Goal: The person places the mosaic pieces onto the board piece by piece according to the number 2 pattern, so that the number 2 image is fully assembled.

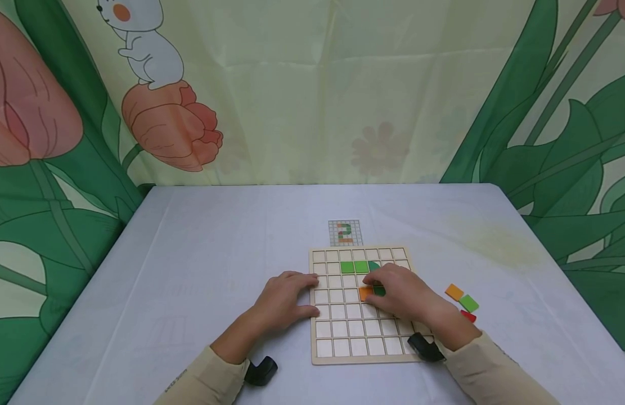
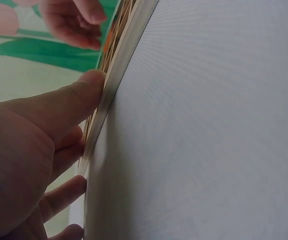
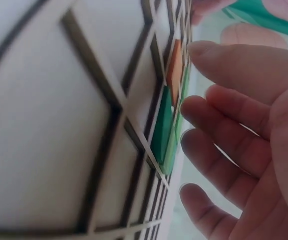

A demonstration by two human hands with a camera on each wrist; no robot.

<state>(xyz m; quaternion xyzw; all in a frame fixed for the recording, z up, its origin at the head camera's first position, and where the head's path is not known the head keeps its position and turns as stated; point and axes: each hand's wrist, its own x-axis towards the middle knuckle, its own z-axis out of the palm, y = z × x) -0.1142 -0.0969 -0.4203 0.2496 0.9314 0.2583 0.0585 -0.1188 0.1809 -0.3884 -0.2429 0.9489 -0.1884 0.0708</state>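
Observation:
A wooden grid board (image 1: 363, 360) lies on the table. My left hand (image 1: 282, 298) rests against its left edge, thumb and fingertips touching the rim. My right hand (image 1: 405, 289) is over the upper right of the board, fingers slightly bent beside an orange square tile (image 1: 365, 293). In the right wrist view the thumb is close to the orange tile (image 3: 174, 70), and no piece shows between the fingers. Next to it sits a dark green piece (image 3: 162, 127). Two light green squares (image 1: 354, 267) and a dark green rounded piece (image 1: 374, 264) fill cells in a higher row.
A small gridded card (image 1: 345, 233) with a coloured figure like a 2 lies just beyond the board. To the right of the board are a loose orange tile (image 1: 454, 292), a green tile (image 1: 469, 304) and a red piece (image 1: 468, 316). A printed curtain (image 1: 292, 101) hangs behind the table.

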